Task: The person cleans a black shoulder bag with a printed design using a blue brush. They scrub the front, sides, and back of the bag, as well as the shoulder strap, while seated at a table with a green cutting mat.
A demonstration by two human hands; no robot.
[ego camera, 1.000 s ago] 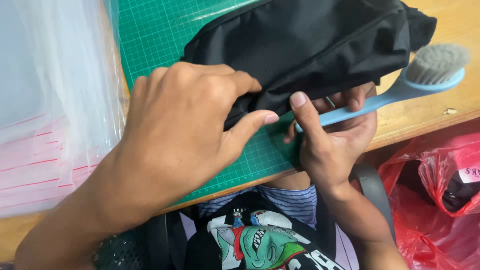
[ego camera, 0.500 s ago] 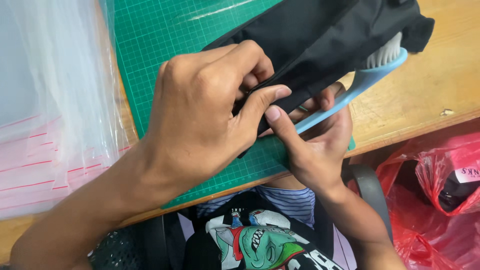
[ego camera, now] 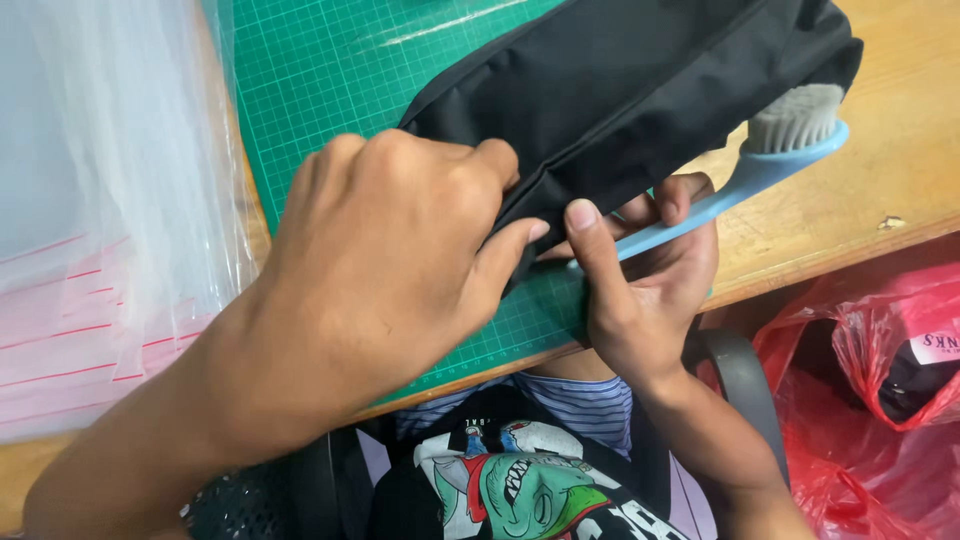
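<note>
**Two hands pinch the edge of a black bag, one also holding a brush**

One black fabric bag [ego camera: 620, 90] lies across the green cutting mat [ego camera: 320, 80], its long axis running from the frame's centre up toward the upper right corner. Its lower edge hangs near the front edge of the wooden tabletop [ego camera: 880, 190].

The left hand [ego camera: 380, 270] comes in from the lower left, back of the hand up, knuckles arched, fingers curled into the bag's lower edge and the thumb pressed against the fabric from below. The right hand [ego camera: 650, 280] rises from the lower centre, palm toward the camera, thumb pointing up onto the same edge, just beside the left thumb. Its fingers are closed around the handle of one light-blue brush [ego camera: 760, 170], whose grey bristle head points to the upper right and sits against the bag.

At the left lies a stack of clear plastic bags [ego camera: 110, 200] with red strips. One red plastic bag [ego camera: 870, 380] sits at the lower right, below the tabletop.
</note>
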